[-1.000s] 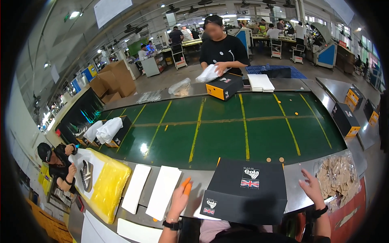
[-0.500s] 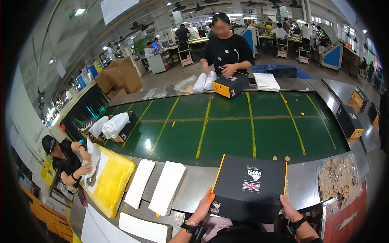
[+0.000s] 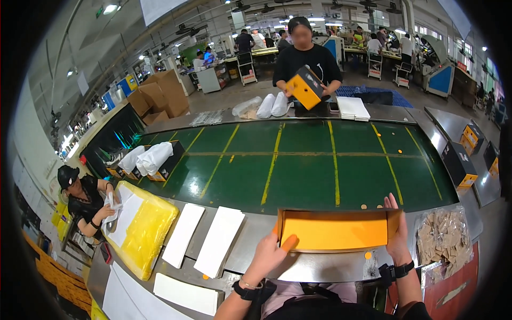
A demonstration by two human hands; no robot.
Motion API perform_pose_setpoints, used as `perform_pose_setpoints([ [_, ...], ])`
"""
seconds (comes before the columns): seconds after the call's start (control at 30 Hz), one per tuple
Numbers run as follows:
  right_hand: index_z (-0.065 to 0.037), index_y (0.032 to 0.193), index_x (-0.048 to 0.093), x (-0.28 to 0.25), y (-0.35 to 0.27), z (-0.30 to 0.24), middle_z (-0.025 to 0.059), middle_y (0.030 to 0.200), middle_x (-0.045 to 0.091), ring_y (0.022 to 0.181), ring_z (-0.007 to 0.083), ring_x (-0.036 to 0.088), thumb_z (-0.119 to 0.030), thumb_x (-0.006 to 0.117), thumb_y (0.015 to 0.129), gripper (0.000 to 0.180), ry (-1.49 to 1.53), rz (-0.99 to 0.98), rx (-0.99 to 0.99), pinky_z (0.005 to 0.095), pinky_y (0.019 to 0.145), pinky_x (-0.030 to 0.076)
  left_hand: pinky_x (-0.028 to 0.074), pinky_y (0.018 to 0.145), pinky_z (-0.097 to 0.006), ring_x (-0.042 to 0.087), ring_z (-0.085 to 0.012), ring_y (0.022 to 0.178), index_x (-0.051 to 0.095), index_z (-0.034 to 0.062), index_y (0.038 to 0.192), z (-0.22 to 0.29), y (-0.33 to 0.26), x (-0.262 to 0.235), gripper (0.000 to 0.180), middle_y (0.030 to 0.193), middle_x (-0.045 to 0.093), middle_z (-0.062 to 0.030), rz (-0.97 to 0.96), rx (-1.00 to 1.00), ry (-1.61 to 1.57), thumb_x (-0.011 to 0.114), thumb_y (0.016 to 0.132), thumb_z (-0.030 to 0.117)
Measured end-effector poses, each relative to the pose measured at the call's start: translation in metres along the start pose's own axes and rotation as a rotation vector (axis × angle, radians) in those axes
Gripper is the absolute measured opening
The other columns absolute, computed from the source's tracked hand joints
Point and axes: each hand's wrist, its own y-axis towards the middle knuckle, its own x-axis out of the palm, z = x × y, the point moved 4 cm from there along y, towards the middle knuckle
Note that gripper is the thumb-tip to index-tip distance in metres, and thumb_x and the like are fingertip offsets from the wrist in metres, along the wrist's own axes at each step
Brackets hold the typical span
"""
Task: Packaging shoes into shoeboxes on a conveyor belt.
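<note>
A black shoebox (image 3: 335, 230) is tilted between my two hands over the near metal edge of the table, with a long orange face toward me and dark edges around it. My left hand (image 3: 271, 255) grips its left end, thumb with an orange tip on the lower front. At the right end, my right hand (image 3: 397, 240) presses its palm against the side, fingers pointing up. The box's far side is hidden. To the left of my left hand lie stacks of white paper (image 3: 220, 242).
A green conveyor belt (image 3: 298, 181) stretches beyond the box. Right of me lies a clear bag of brown paper pieces (image 3: 445, 234). A co-worker opposite holds a black and orange box (image 3: 306, 89). Another handles paper by a yellow-wrapped stack (image 3: 152, 226). More boxes (image 3: 460, 164) stand at right.
My shoebox has turned from its black printed top to an orange face, and my hands have moved up with it. The co-worker opposite has lifted and tilted a box off the table.
</note>
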Motion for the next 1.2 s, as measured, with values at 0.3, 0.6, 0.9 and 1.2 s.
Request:
perform_pose_setpoints([
  [0.3, -0.007, 0.150, 0.031, 0.009, 0.023, -0.011, 0.0128, 0.156, 0.028, 0.144, 0.0242, 0.027, -0.041, 0.035, 0.106, 0.056, -0.282, 0.103, 0.078, 0.0344, 0.117, 0.022, 0.047, 0.062, -0.051, 0.062, -0.0449, 0.070, 0.063, -0.0049, 0.086, 0.028, 0.027, -0.008, 0.032, 0.076, 0.064, -0.0268, 0.182, 0.053, 0.637, 0.053, 0.096, 0.024],
  [0.6, -0.008, 0.142, 0.041, 0.008, 0.020, -0.001, 0.0091, 0.150, 0.037, 0.138, 0.0200, 0.035, -0.041, 0.037, 0.106, 0.049, -0.221, 0.157, 0.059, 0.0336, 0.114, 0.028, 0.050, 0.059, -0.049, 0.062, -0.0452, 0.067, 0.065, -0.0015, 0.084, 0.013, 0.015, 0.002, 0.034, 0.071, 0.064, -0.0256, 0.227, 0.025, 0.716, 0.051, 0.097, 0.026],
  [0.9, -0.004, 0.119, 0.058, -0.016, 0.003, -0.027, 0.0116, 0.144, 0.050, 0.128, 0.0232, 0.049, -0.040, 0.039, 0.105, 0.044, -0.658, -0.020, 0.010, 0.0362, 0.109, 0.034, 0.047, 0.098, -0.042, 0.056, -0.0400, 0.120, 0.063, 0.0000, 0.124, 0.043, 0.020, -0.038, 0.040, 0.130, 0.058, -0.0258, 0.340, 0.288, 0.201, 0.055, 0.097, 0.029],
  [1.2, -0.005, 0.111, 0.060, 0.024, -0.008, -0.020, 0.0170, 0.131, 0.055, 0.132, 0.0475, 0.039, -0.031, 0.088, 0.058, 0.066, -1.649, -0.226, -0.368, 0.0662, 0.111, 0.021, 0.041, 0.107, -0.045, 0.051, -0.0436, 0.127, 0.066, 0.0017, 0.119, -0.001, 0.021, 0.012, 0.033, 0.131, 0.061, -0.0144, 0.142, 0.482, 0.456, 0.065, 0.089, 0.016],
])
